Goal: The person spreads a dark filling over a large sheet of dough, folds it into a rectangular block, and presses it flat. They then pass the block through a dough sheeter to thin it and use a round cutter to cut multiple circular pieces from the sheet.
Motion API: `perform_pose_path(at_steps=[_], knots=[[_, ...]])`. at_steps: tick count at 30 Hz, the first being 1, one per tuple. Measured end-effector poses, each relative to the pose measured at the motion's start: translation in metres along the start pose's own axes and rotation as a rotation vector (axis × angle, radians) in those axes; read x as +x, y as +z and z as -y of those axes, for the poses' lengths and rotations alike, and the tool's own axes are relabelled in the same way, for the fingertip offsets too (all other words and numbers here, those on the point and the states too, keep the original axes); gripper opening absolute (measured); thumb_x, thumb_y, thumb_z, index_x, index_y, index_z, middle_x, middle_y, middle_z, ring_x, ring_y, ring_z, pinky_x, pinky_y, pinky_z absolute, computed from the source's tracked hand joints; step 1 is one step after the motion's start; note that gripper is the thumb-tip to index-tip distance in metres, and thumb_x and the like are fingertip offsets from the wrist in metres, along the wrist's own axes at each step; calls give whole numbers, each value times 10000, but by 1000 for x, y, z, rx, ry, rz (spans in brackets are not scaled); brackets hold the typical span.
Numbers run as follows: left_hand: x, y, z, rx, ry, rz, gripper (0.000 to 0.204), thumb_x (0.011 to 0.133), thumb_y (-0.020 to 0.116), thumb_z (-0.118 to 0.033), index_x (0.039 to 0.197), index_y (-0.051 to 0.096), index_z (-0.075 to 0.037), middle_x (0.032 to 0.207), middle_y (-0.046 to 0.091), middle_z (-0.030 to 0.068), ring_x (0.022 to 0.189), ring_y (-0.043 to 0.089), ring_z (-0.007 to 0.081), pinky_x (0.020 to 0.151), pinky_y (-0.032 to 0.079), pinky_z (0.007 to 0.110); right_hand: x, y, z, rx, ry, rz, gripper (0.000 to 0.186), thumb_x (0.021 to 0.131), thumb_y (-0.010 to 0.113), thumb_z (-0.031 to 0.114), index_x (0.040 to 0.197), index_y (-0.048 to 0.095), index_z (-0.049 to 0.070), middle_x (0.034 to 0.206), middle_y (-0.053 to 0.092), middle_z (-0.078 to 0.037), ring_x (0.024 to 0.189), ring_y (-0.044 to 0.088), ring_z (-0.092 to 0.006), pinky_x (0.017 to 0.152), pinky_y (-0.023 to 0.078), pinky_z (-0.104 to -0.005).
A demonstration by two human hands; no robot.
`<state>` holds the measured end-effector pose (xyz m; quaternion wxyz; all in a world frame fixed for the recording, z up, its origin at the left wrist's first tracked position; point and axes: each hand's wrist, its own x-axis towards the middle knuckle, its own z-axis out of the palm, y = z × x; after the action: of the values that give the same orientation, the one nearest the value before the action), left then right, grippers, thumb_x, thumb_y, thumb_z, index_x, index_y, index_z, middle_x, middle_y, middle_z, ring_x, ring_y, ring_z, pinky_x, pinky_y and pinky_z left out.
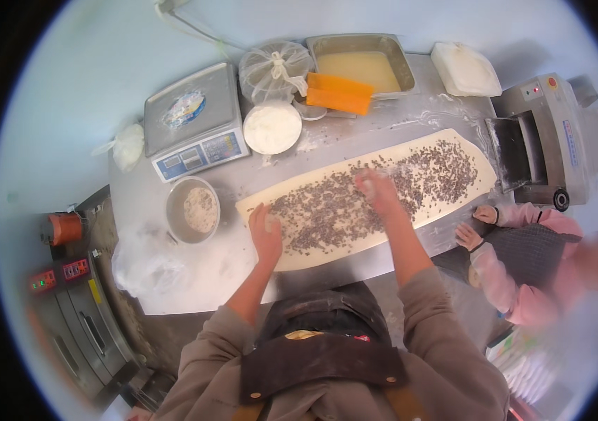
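A long, flat sheet of pale dough [292,259] lies across the metal table, strewn with small dark brown pieces [327,210] that look like chocolate chips. My left hand [265,235] rests at the dough's left end, fingers apart, with nothing seen in it. Over the middle of the sheet, my right hand [381,195] is low among the dark pieces. Its fingers point down and are blurred, so whether they hold any pieces is unclear. The pieces lie densely across most of the sheet, with a bare margin of dough along the edges.
Behind the dough stand a scale [193,116], a bowl of white powder [272,128], an orange scraper [339,93] and a metal tray [362,63]. A metal bowl [181,210] sits left. A roller machine [544,140] and a person in pink sleeves [502,274] are at right.
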<state>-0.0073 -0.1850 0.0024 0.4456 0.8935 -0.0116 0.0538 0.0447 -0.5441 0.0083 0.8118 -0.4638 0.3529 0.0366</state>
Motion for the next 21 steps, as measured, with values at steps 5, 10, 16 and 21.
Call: perform_pose_path(at_steps=[5,10,16,21], knots=[[32,23,8,161,143,118,709,968,617,-81,1649,433,-15,1743,375,231,1636,303,421,1351,153,605,-12,14,5,157,217,108,344,1095,675,145,1372,648,-57,1202,723,-127,1150,731,-260,1066,625,-373],[39,33,10,229,145,228,760,981,586,-103,1701,358,-15,1777,328,228,1677,235,416,1363,116,608,-9,-16,17,-64,-104,-169,361,1075,713,246,1374,699,45,1231,738,-96,1192,711,-262,1112,557,-458],[36,46,-3,280,169,262,765,972,590,-103,1699,368,-15,1772,340,226,1676,243,414,1364,116,604,-32,27,-64,-12,119,380,306,1106,654,301,1267,770,68,1242,751,-94,1205,685,-225,1079,532,-409],[42,59,-7,334,169,303,771,962,596,-128,1695,382,-15,1775,337,228,1678,239,417,1366,115,600,17,-85,42,-66,-61,207,289,1093,654,264,1197,754,14,1199,748,-101,1157,694,-190,1029,544,-338]])
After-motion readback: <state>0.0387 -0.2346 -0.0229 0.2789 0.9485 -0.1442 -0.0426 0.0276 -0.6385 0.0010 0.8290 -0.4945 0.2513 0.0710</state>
